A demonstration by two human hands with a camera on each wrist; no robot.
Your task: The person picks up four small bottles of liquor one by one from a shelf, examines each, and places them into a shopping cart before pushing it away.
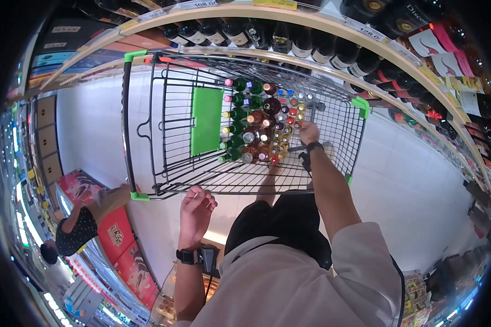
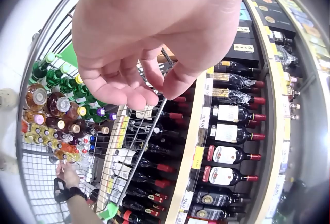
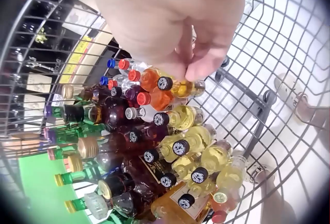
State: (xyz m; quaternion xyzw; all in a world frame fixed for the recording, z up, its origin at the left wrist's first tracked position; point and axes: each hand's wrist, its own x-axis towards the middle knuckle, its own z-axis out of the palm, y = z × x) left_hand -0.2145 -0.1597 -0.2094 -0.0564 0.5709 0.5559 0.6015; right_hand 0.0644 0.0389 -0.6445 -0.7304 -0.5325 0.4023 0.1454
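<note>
Rows of bottles fill the middle of a wire shopping cart (image 1: 172,131). Green bottles (image 1: 237,114) stand nearest the green panel, then larger brown bottles (image 3: 116,110), then small bottles with clear, orange and yellow contents (image 3: 214,157). My right hand (image 1: 309,132) reaches into the cart at the edge of the small ones. Its thumb and fingertips pinch a small black-capped bottle of yellow liquid (image 3: 181,87), whose upper side they partly cover. Outside the cart's near side, my left hand (image 1: 197,210) hangs with loosely curled fingers, holding nothing.
Shelves of wine bottles (image 2: 227,154) with price tags run along the cart's far side. A green plastic panel (image 1: 206,121) hangs inside the cart. Another person (image 1: 76,231) is at the left beside red-fronted display cases (image 1: 117,234). Pale floor (image 1: 414,169) surrounds the cart.
</note>
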